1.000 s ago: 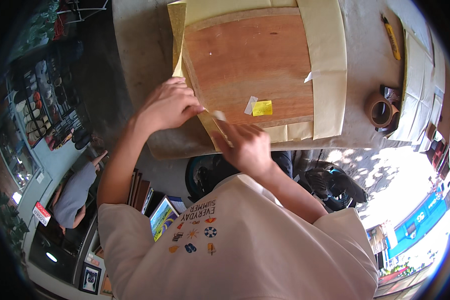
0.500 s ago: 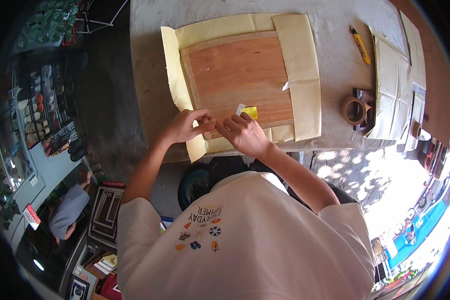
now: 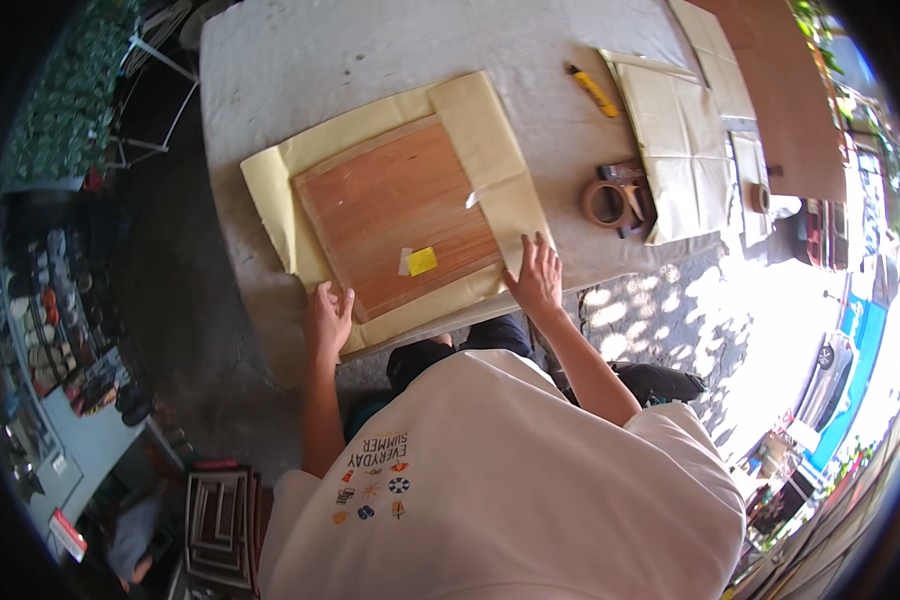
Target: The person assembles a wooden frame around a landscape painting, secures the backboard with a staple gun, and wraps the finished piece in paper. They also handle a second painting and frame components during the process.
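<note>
A reddish wooden panel (image 3: 390, 200) lies on creased yellow kraft paper (image 3: 475, 130) on a cloth-covered table (image 3: 280, 70). A yellow sticky note (image 3: 422, 260) and small pale slips are on and beside the panel. My left hand (image 3: 328, 320) rests at the paper's lower-left edge, thumb and fingers apart. My right hand (image 3: 538, 275) lies on the paper's lower-right edge with fingers spread. A brown tape roll (image 3: 605, 203) beside a dark dispenser (image 3: 630, 180) and a yellow cutter (image 3: 592, 88) lie to the right.
Folded paper bundles (image 3: 685, 160) and another tape roll (image 3: 760, 198) lie at the table's right. A brown board (image 3: 790, 100) is beyond them. Stacked frames (image 3: 220, 520) and a person (image 3: 130, 535) are at lower left. A shoe display (image 3: 50, 340) stands at left.
My hands have moved apart from the panel's left corner to the paper's lower edges. The paper and panel appear turned counterclockwise in the view, which has shifted too.
</note>
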`<state>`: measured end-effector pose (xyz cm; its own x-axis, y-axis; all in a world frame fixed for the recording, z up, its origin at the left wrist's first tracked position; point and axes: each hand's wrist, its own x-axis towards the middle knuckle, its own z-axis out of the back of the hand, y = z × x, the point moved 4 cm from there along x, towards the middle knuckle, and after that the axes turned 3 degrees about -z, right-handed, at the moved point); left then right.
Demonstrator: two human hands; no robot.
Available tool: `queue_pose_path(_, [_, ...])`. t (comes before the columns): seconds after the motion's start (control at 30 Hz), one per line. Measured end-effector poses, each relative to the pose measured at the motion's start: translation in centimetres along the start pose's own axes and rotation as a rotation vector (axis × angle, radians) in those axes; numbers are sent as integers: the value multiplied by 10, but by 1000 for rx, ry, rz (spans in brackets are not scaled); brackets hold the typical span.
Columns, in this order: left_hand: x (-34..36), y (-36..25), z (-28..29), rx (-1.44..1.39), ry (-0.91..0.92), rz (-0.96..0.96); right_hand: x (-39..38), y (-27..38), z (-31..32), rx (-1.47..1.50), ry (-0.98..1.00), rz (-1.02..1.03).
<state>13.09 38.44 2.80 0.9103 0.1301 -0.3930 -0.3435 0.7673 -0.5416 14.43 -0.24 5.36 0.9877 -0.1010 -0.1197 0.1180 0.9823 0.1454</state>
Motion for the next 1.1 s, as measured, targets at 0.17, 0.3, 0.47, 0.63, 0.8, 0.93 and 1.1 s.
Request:
queue_pose_path(0.17, [14,3,-43,-393,-250,102,22,-14,-18,-13,123,-100])
queue_pose_path(0.3, [25,18,-42,-594,-199,293,16,-7,-7,8,-1,18])
queue_pose_path(0.47, [27,19,-33,-819,-91,227,18,-18,-20,17,6,30])
queue_pose_path(0.63, [27,-13,-23,-1239,-132,93,24,-48,15,518,-42,-153])
queue_pose_path(0.8, [22,-35,-2,-1336,-147,84,40,-123,7,686,-229,-339])
queue_pose_path(0.93, [-5,-35,56,-1115,-174,235,48,-156,-6,654,-220,-496])
queue_pose_path(1.1, [-46,73,182,-794,-562,60,72,-164,-11,570,-116,-386])
